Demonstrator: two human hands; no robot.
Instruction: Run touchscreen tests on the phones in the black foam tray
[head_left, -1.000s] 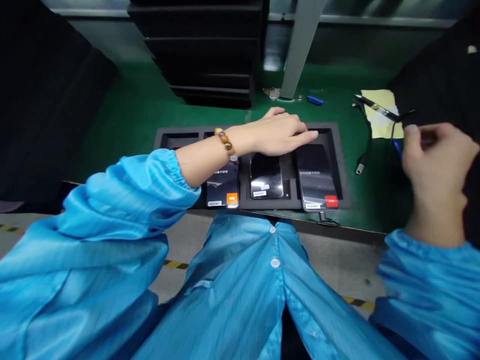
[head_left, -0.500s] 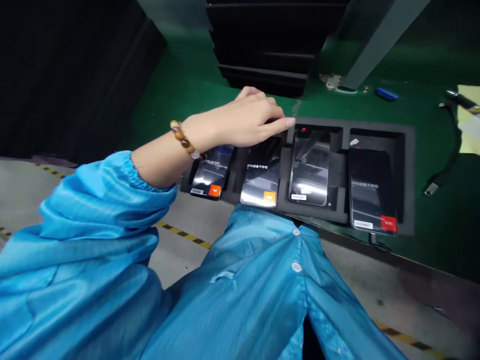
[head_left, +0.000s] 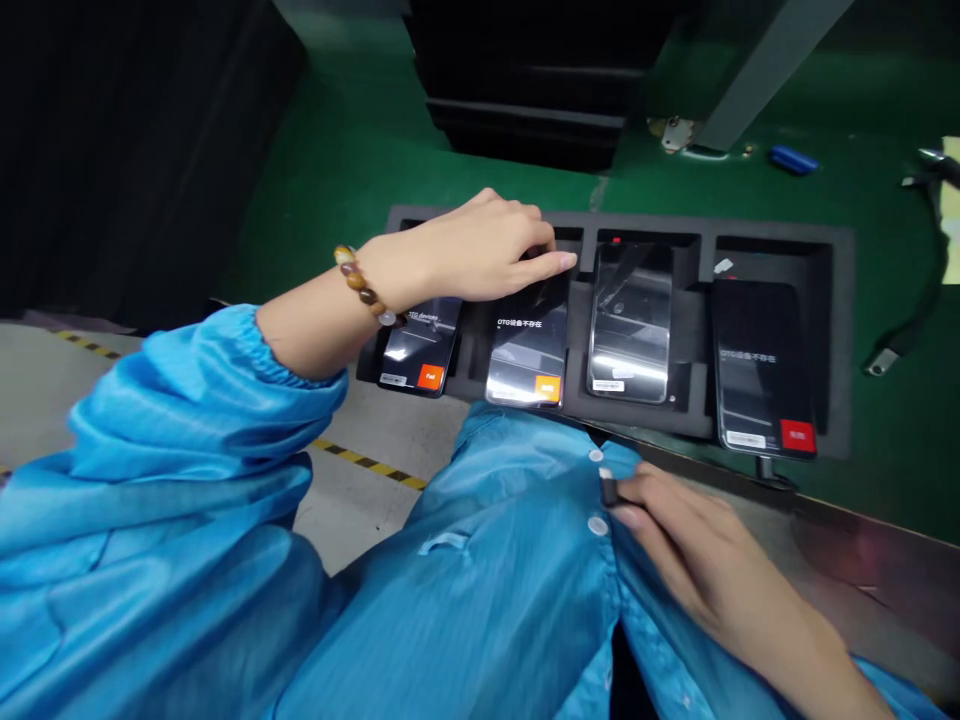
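Observation:
My left hand, with a beaded bracelet on the wrist, lies over the upper part of the second phone from the left. Its thumb stretches out to the right; the other fingers curl down and their tips are hidden, so a grip cannot be made out. Below the tray's front edge, my right hand pinches a cable plug, black with a pale metal tip. Partly under my left wrist is the leftmost phone, its screen showing "Fail". Two more phones, the third and the rightmost, lie to the right.
The dark foam tray sits at the edge of a green table. A plug is attached under the rightmost phone. On the right lie a cable with a USB plug and a blue cap. A metal post stands behind.
My right hand has come into view from the lower right, holding the cable plug. My left hand stays over the second phone, shifted only slightly. The view has moved a little.

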